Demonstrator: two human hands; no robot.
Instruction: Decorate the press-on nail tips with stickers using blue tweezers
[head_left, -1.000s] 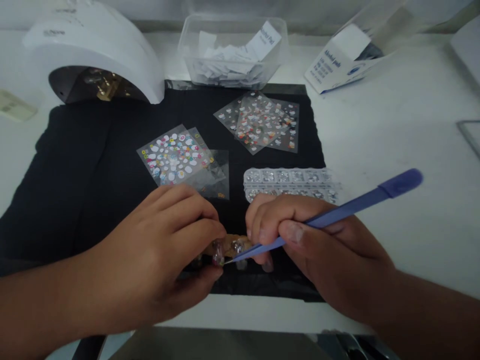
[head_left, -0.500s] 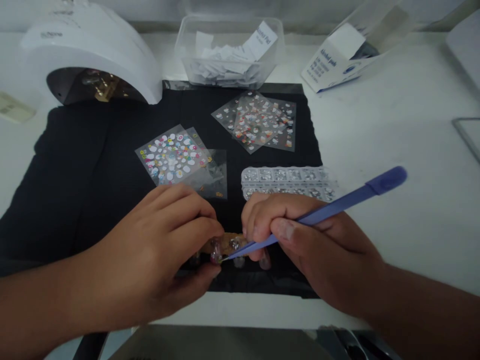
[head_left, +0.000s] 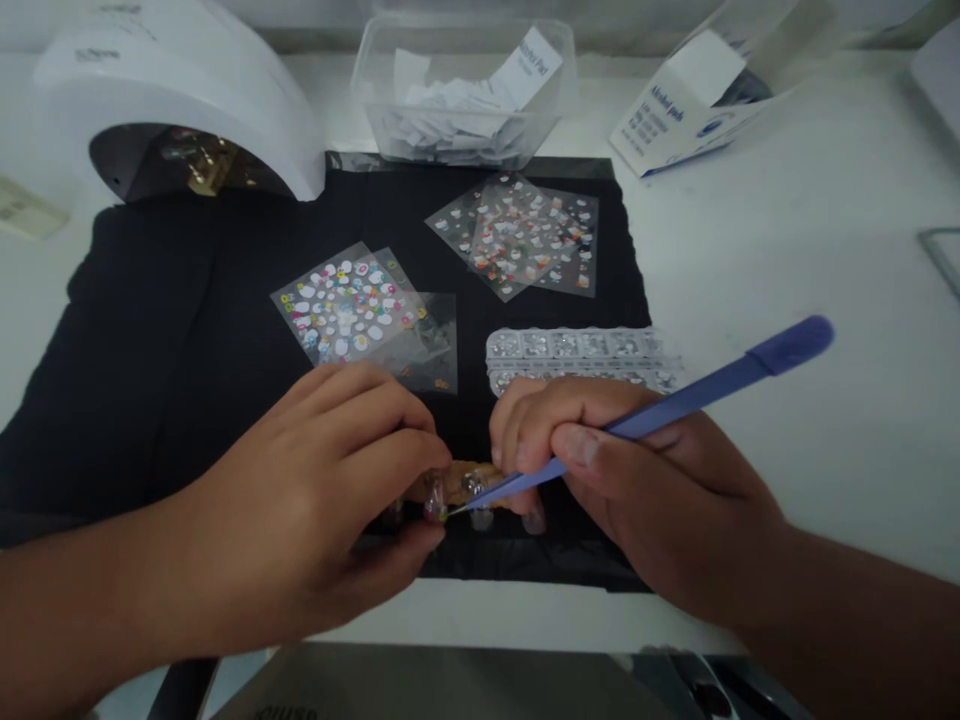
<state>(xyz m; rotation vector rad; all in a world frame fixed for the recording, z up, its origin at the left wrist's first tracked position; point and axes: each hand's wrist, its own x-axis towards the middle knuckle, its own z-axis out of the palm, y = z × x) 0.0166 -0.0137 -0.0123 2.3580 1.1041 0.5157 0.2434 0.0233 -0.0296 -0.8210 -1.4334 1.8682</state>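
Note:
My left hand (head_left: 322, 490) is closed, thumb and forefinger pinched about a clear false nail (head_left: 435, 497) with pink and yellow bits near its end. That nail stands on a tan holder strip (head_left: 457, 480), partly hidden by both hands. In my right hand (head_left: 622, 470) is a pair of blue tweezers (head_left: 675, 405), gripped like a pen, with the fine point touching or very close to the nail's end. Other false nails (head_left: 481, 518) sit along the strip. Behind my right fingers lies a clear case of rhinestones (head_left: 577, 345), its near edge covered.
Sticker sheets (head_left: 345, 305) lie left of centre on the black cloth (head_left: 172, 330), with more sheets (head_left: 517, 235) farther back. A white nail lamp (head_left: 187, 90) stands back left. Behind the cloth are a plastic tub (head_left: 465, 130) of alcohol pads and an alcohol pad box (head_left: 667, 120).
The whole view has shifted slightly. Both hands keep their grips, and the tweezers' tip stays at the end of the same nail.

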